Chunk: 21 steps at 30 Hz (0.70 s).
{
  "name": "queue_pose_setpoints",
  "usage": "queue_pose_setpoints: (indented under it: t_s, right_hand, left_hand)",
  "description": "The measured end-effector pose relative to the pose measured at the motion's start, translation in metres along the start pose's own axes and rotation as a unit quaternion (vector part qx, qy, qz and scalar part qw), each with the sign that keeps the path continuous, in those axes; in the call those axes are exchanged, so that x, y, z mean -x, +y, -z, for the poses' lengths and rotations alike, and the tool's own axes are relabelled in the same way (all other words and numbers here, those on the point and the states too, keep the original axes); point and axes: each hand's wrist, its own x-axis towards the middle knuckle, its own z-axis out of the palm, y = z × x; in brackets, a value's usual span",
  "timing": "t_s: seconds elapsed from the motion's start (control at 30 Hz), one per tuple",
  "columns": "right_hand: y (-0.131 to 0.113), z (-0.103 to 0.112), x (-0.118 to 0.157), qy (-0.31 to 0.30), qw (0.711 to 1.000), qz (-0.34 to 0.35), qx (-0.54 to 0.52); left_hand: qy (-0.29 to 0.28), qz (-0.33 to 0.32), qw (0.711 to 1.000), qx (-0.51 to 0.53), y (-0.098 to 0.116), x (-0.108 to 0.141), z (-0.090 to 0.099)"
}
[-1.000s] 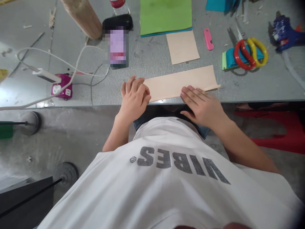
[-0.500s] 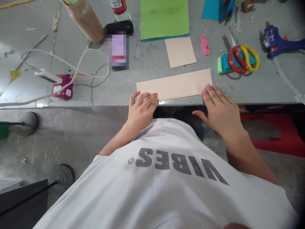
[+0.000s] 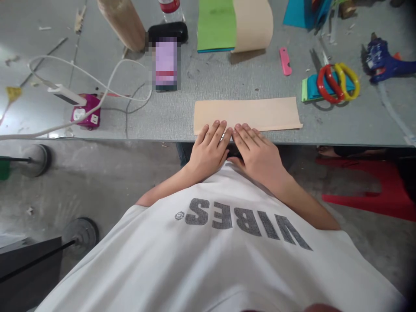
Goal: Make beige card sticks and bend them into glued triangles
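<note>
A long beige paper strip (image 3: 250,113) lies along the front edge of the table. My left hand (image 3: 209,149) rests its outstretched fingers on the strip's near edge, left of the middle. Close beside it, my right hand (image 3: 260,154) lays its fingers flat on the same edge, the fingertips of both hands almost meeting. Both hands are open, pressing rather than gripping. The strip's right end is slightly bent up at the near corner. Beyond it, a curled beige sheet (image 3: 253,26) overlaps the right side of a green paper stack (image 3: 216,26).
To the right are scissors (image 3: 338,84) with red and yellow handles on folded coloured paper, a pink folding cutter (image 3: 285,61) and a blue glue gun (image 3: 386,60). On the left stand a purple power adapter (image 3: 86,112) with white cable, a phone (image 3: 165,63) and a wooden cylinder (image 3: 125,26).
My hands have come together at the strip's middle, the right one sliding left. The strip now lies straighter. The small beige square before the green stack is gone; a curled beige sheet covers the stack's right side.
</note>
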Motion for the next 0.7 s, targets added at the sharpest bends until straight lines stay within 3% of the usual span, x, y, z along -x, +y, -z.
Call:
queue_pose_setpoints:
  t_s: [0.13, 0.33, 0.57, 0.7]
  right_hand:
    - [0.007, 0.010, 0.009, 0.009, 0.999, -0.039, 0.019]
    - [0.037, 0.026, 0.039, 0.064, 0.986, -0.112, 0.108]
    - [0.050, 0.016, 0.052, 0.142, 0.970, -0.085, 0.176]
    - [0.061, 0.013, 0.058, 0.181, 0.961, -0.111, 0.179]
  left_hand:
    - [0.015, 0.004, 1.000, 0.007, -0.007, 0.003, 0.000]
    - [0.053, -0.002, 0.998, 0.020, -0.019, 0.011, -0.001]
    - [0.148, -0.029, 0.988, 0.013, -0.033, 0.011, -0.001]
    - [0.159, 0.002, 0.987, 0.025, -0.040, 0.012, 0.006]
